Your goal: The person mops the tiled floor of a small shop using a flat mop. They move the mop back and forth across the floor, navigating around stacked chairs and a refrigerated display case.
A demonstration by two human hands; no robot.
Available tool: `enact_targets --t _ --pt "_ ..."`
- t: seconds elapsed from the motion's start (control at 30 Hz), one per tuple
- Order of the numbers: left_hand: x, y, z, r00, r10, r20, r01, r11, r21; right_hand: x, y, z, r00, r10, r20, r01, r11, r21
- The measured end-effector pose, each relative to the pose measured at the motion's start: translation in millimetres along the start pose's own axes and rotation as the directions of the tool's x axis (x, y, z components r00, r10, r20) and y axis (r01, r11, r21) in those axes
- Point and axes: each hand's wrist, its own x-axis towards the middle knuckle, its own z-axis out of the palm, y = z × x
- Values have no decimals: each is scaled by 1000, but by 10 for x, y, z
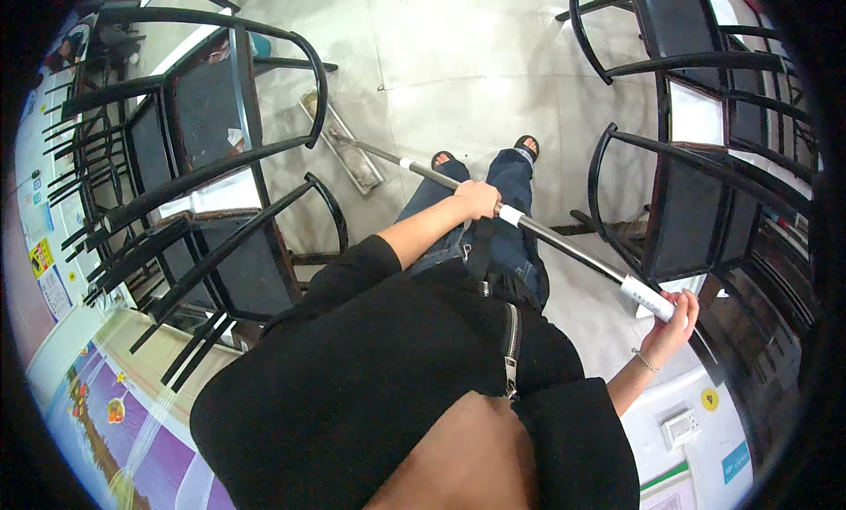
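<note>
A flat mop has a long metal pole (568, 242) that crosses in front of my body from upper left to lower right. My left hand (477, 200) is closed around the middle of the pole, near a white collar. Around the white grip (644, 298) at its upper end is my right hand (675, 317), with a bracelet at the wrist. The mop's long, flat head (353, 154) lies on the tiled floor (456, 107), left of my feet and partly behind a chair's armrest.
Black-framed chairs (211, 107) stand along the left, close to the mop head. More chairs (684, 206) line the right side. Behind me at the lower right is a wall with a socket (679, 429); a printed wall panel (125, 411) is at the lower left.
</note>
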Motion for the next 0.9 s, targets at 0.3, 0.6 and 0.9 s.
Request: enact_targets --t 0.3,0.6,0.9 --pt "-268 -1998 -128 822 -427 376 306 889 341 -331 1030 1360 613 430 662 339 614 -713" --pt "-1142 -2590 114 642 -751 -155 765 642 53 -1396 1975 2908 -98 726 681 378 660 -649" --pt "-403 -1812 421 906 -271 -326 265 962 -61 -422 974 1926 80 823 562 180 542 -821"
